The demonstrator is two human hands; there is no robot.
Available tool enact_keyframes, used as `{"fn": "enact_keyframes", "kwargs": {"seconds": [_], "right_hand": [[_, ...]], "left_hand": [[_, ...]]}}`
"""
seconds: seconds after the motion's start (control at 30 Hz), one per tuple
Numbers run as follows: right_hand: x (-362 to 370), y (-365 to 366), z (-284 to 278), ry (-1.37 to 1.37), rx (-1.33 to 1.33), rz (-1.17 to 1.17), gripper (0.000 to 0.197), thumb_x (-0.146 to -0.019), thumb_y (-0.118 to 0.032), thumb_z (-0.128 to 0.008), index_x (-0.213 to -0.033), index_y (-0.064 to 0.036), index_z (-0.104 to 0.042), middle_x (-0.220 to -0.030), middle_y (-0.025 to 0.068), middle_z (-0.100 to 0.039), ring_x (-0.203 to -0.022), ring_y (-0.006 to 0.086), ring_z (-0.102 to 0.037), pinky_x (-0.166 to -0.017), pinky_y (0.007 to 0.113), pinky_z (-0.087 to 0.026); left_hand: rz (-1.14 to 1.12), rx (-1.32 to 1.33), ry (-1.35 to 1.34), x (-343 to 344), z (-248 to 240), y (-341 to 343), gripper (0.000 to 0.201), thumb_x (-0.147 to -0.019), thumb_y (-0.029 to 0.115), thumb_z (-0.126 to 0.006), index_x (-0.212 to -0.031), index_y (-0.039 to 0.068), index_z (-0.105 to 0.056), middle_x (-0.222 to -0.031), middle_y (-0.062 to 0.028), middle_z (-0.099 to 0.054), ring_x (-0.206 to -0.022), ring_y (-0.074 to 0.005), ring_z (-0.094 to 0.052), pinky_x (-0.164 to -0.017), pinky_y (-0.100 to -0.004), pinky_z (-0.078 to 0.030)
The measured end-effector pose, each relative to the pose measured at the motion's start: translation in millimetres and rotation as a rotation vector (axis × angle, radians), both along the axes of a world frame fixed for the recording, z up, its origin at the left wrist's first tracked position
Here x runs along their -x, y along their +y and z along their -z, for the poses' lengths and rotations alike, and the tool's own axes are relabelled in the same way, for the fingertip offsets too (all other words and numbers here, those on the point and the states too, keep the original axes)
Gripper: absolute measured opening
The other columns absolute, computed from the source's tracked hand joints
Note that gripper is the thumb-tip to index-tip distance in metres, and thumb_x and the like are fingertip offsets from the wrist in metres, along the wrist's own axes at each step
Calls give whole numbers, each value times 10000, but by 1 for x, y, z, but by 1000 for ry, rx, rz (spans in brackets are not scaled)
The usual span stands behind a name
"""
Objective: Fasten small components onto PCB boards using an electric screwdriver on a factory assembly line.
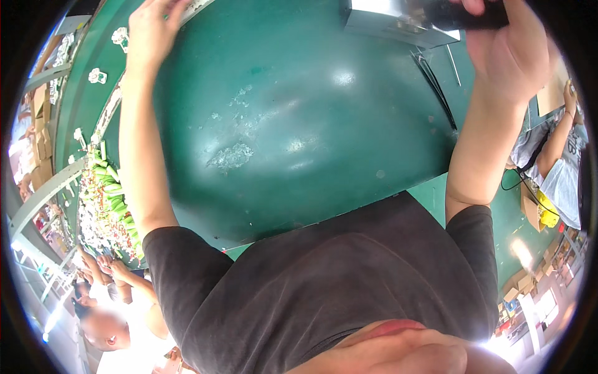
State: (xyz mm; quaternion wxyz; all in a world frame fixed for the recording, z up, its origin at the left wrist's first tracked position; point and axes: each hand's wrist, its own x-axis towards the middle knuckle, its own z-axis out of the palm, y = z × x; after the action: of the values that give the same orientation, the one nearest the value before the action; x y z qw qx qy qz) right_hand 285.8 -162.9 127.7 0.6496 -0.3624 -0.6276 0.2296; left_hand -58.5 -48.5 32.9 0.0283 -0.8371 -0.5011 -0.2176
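My left hand (154,28) is at the upper left, over the pale edge strip of the green table (299,124). Its fingertips run out of the top of the picture, so what they do is hidden. At the upper right, my right hand (514,59) has its palm turned up and its fingers on a dark, flat-sided block (470,15), whose kind I cannot make out. Just left of that block stands a shiny metal box (392,23), partly cut off. Below it lie thin black strips (436,87) and a slim metal rod (455,65).
Past the left table edge, small white parts (97,76) lie on a green strip. Nearer, green cylinders (113,190) are heaped with thin wires. Other people work at lower left and far right, where a yellow thing (548,210) stands by a carton. Whitish smears (230,157) mark the tabletop.
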Motion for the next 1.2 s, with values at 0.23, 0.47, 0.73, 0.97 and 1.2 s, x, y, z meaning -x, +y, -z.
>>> {"fn": "enact_keyframes", "kwargs": {"seconds": [0.23, 0.47, 0.73, 0.97, 1.2], "right_hand": [[-22, -2, 8, -142, 61, -245, 553, -1019, -199, -546, -1510, -16, -367, -629, -57, -410, -455, 76, -438, -470, 237, -453], [23, -21, 31, 234, 259, -226, 283, -1016, -133, -563, -1234, -126, -383, -660, -28, -453, -455, 110, -456, -509, 268, -460], [22, -13, 59, 194, 228, -409, 277, -1008, -132, -627, -1181, -159, -412, -697, -5, -523, -477, 108, -510, -522, 249, -471], [16, -5, 73, 232, 202, -514, 261, -1015, -157, -641, -1173, -173, -433, -726, 8, -562, -494, 108, -542, -525, 235, -491], [14, -9, 67, 152, 193, -533, 247, -1039, -193, -614, -1194, -178, -423, -748, 3, -563, -520, 110, -553, -556, 240, -498]], "left_hand": [[339, 245, -135, -109, 3, -139, 189, -821, 42, -771, -1008, 59, -751, -947, -94, -696, -853, -275, -713, -734, -362, -589], [561, 196, -377, -125, 31, -156, 267, -754, 50, -834, -1008, 43, -753, -1004, -69, -659, -864, -236, -662, -685, -350, -571], [643, -157, -262, -122, 42, -123, 247, -779, 130, -829, -998, 41, -758, -1405, -191, -563, -1255, -376, -567, -1019, -438, -509], [583, 307, -275, -122, 6, -139, 205, -811, 125, -813, -968, 5, -759, -1512, -281, -478, -1369, -451, -510, -1098, -449, -484], [785, -312, -372, -126, 71, -115, 192, -787, 87, -824, -905, -15, -713, -1509, -272, -482, -1367, -447, -508, -1116, -473, -455]]}}
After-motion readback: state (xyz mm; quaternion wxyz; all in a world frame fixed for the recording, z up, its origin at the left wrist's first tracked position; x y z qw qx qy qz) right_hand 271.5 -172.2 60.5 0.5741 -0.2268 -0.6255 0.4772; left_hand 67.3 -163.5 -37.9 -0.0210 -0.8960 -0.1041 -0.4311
